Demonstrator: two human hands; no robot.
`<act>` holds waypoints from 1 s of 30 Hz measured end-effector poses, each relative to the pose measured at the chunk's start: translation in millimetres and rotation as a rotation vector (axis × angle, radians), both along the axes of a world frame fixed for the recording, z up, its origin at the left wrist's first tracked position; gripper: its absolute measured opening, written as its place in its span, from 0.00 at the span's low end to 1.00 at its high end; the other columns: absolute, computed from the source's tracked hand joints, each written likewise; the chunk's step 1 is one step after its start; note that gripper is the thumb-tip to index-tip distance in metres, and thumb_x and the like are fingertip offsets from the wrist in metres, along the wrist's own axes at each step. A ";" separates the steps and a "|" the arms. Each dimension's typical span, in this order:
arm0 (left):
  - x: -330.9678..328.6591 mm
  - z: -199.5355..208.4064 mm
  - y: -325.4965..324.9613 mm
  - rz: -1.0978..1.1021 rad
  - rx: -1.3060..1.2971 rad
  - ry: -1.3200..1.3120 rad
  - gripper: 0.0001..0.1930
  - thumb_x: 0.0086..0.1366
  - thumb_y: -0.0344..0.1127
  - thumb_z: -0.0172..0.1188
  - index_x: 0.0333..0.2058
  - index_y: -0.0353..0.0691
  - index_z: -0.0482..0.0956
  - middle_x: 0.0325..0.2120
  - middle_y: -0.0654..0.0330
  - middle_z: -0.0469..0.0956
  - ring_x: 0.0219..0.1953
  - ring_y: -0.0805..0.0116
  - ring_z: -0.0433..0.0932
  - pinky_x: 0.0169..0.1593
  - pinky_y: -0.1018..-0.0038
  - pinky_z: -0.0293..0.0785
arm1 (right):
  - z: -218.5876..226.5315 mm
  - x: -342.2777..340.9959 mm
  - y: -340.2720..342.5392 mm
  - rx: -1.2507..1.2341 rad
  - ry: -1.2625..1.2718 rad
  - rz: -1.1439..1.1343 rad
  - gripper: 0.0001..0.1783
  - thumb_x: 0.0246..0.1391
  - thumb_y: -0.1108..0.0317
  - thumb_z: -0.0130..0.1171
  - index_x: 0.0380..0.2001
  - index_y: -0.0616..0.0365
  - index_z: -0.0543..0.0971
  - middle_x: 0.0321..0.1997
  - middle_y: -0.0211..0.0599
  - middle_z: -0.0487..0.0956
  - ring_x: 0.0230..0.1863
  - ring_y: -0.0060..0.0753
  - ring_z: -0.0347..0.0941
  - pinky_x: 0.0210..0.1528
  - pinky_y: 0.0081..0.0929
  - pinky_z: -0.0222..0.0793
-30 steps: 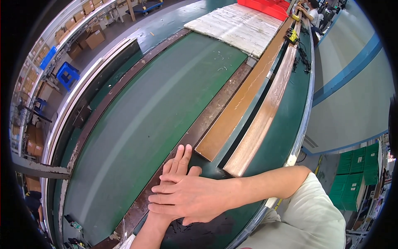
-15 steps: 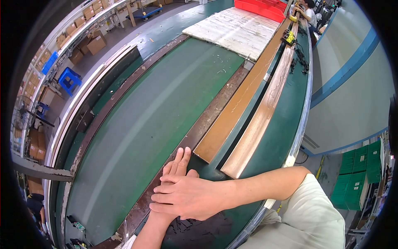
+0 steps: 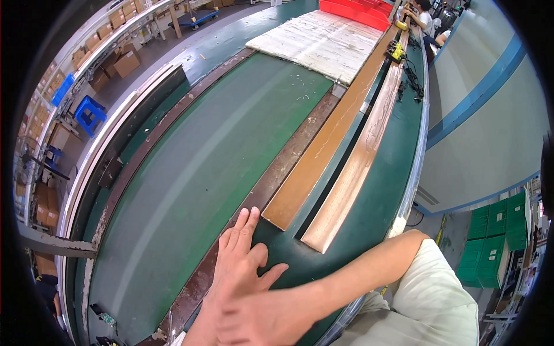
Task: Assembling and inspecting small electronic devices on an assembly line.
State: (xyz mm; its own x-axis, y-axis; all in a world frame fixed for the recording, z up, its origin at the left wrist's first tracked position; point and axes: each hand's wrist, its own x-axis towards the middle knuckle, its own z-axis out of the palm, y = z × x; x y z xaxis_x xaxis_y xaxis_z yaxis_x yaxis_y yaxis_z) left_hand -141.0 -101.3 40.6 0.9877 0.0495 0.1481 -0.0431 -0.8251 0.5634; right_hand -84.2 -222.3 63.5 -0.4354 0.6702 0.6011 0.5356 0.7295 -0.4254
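Note:
My left hand (image 3: 239,248) lies at the brown metal rail (image 3: 277,173) beside the green conveyor belt (image 3: 213,150). Its fingers stretch forward, the thumb points off to the right, and nothing is in it. Over my left wrist and forearm is my right hand (image 3: 262,317), palm down and smeared by motion, so its finger pose is unclear. Just ahead of the left fingertips are the near ends of a flat brown strip (image 3: 314,167) and a wood-coloured board (image 3: 349,184), both lying lengthwise on the green work surface (image 3: 381,190).
A worn white sheet (image 3: 314,40) covers the belt's far part, with a red tray (image 3: 358,12) behind it. A yellow-and-black item (image 3: 395,51) and black cables (image 3: 411,81) lie toward the far right, where a person (image 3: 421,17) is. A small circuit board (image 3: 104,315) sits at lower left.
My right hand has slid back from the top of my left hand onto the wrist and forearm, uncovering the left thumb and knuckles. The view has shifted slightly.

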 end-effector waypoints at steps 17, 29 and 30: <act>-0.4 2.5 1.3 0.018 -0.020 0.008 0.22 0.49 0.35 0.83 0.25 0.40 0.72 0.73 0.38 0.67 0.76 0.38 0.62 0.71 0.50 0.61 | -46.8 -21.6 -19.3 -0.084 -0.166 -0.110 0.06 0.47 0.69 0.65 0.25 0.61 0.86 0.38 0.40 0.80 0.46 0.41 0.78 0.39 0.33 0.77; 0.0 -2.0 1.6 0.049 0.000 -0.017 0.21 0.50 0.34 0.82 0.24 0.40 0.72 0.72 0.39 0.68 0.75 0.40 0.65 0.70 0.51 0.63 | -29.3 1.0 -26.7 -0.138 -0.170 -0.034 0.08 0.39 0.68 0.71 0.25 0.60 0.85 0.32 0.41 0.82 0.42 0.42 0.80 0.43 0.38 0.76; 0.7 -2.8 1.2 0.055 0.004 -0.024 0.21 0.50 0.33 0.82 0.24 0.40 0.72 0.72 0.40 0.69 0.75 0.40 0.65 0.69 0.51 0.63 | -32.6 0.2 -27.5 -0.140 -0.169 -0.036 0.08 0.39 0.68 0.71 0.25 0.60 0.85 0.32 0.41 0.82 0.42 0.42 0.80 0.43 0.38 0.76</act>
State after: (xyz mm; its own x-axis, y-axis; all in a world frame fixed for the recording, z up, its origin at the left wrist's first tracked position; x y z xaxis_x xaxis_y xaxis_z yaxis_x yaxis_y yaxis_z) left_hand -140.3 -100.1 37.8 0.9796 0.1035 0.1724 -0.0110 -0.8286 0.5598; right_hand -84.0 -249.8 30.9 -0.4961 0.7590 0.4217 0.6327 0.6486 -0.4231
